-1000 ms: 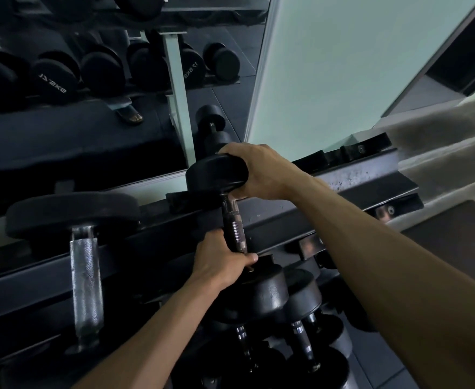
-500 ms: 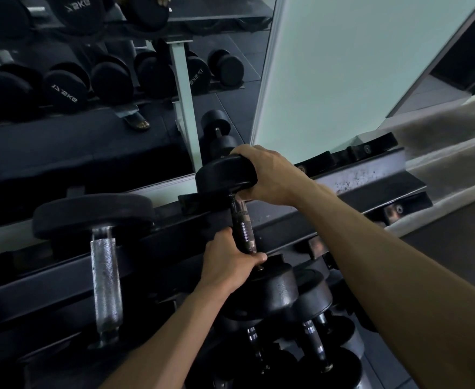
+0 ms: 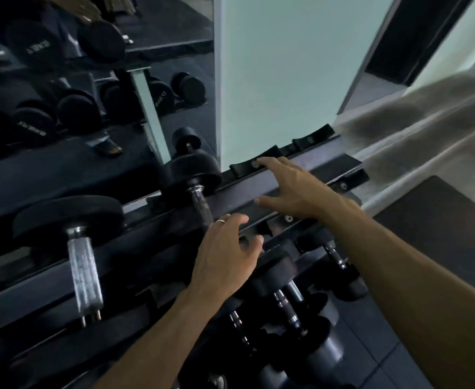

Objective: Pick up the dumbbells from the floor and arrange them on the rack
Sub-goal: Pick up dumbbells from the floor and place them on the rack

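Both hands are free of the dumbbell and hold nothing. The left hand (image 3: 225,256) hovers with its fingers spread and loosely bent just right of the small dumbbell's chrome handle, above the near rail of the rack (image 3: 239,195); a ring shows on one finger. Whether its fingertips graze the handle cannot be told. The right hand (image 3: 295,192) is further right and farther away, fingers straight and splayed over the top tier, its longest finger reaching to an empty black cradle (image 3: 254,164) on the far rail.

The small dumbbell (image 3: 194,175) lies on the top tier, its far head seated in a cradle against the base of the mirror (image 3: 95,80), its handle running toward the near rail; the left hand covers its near end. To its left on the same tier rests a larger dumbbell (image 3: 70,220) with a thick knurled handle.

On the lower tier, below the hands, several more dumbbells (image 3: 284,287) sit side by side, close together. The mirror shows reflected dumbbells and rack rows. A pale wall (image 3: 286,66) rises right of the mirror, and dark floor tiles (image 3: 385,369) show at the lower right.
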Available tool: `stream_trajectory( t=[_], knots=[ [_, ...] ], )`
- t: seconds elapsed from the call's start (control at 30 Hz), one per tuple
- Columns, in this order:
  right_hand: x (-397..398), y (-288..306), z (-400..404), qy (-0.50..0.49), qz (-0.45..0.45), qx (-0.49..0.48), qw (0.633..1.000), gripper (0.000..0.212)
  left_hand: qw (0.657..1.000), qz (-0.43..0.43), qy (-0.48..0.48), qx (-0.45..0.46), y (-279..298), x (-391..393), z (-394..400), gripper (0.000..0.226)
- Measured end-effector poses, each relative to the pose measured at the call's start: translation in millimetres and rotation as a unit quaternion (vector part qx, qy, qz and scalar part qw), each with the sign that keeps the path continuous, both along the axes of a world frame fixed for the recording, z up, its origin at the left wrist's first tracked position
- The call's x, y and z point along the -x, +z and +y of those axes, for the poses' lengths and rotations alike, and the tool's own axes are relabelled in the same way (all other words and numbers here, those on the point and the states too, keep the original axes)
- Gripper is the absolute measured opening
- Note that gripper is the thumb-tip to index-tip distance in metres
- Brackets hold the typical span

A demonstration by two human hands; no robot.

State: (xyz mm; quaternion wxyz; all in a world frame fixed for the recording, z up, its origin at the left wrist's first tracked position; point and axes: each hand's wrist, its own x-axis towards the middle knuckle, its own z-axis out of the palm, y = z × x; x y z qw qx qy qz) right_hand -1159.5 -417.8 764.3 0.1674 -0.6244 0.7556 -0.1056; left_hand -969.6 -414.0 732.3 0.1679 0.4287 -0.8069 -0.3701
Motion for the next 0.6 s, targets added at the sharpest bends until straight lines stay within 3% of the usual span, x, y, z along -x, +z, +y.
stream_trajectory(
  t=[0.33, 0.6],
  knots=[
    [58, -16, 236, -0.112, 0.067, -0.019, 0.991, 0.076, 0.979, -0.082, -0.17, 0.074, -6, 59, 173, 0.057],
    [82, -52, 450, -0.232, 0.054, -0.077, 0.968, 0.079, 0.923, -0.133, -0.342, 0.114, -60, 101, 333, 0.06]
  ],
)
